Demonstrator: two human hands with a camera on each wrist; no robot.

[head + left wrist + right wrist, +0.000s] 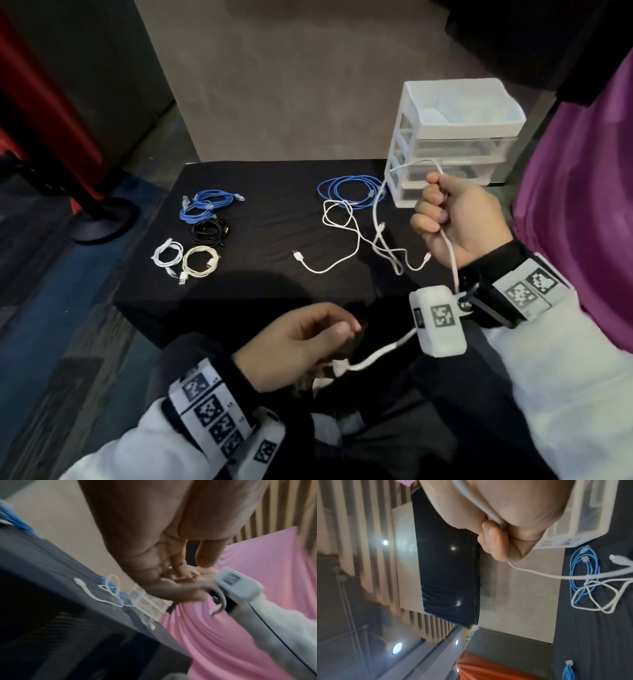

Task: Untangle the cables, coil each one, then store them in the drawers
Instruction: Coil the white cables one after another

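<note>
white cable [448, 253] runs taut-ish through both hands. right hand [459, 222] is raised near the right side of the table, fingers curled into a fist round it; the cable exits the top of the fist, arcs left in front of the drawer unit [455, 144] and drops to the cloth. right wrist view confirms the fist closed on the cable, running down across the palm.

left hand [298, 346] is low and near, off the near edge of the table, fingers bent with thumb toward fingertips. the same cable reaches it from the right, passing under the right wrist camera [438, 318]; looks pinched at the underside of the hand (left wrist view is motion-blurred, so the exact grip is unclear).

on the black table cloth [267, 212]:
- loose white cables [342, 236], looped and crossing each other, centre-right, not coiled
- blue cable [349, 188] in a loose ring, far right, just left of the drawer unit, overlapped by the white loops
- left group, already coiled: blue coil [205, 205] farthest, black coil [209, 233] nearer, then small white coil [168, 257] and cream coil [200, 263] side by side nearest

drawer unit is white with clear drawers, at the far right corner, drawers appear closed. top tray contents too washed out to tell.
</note>
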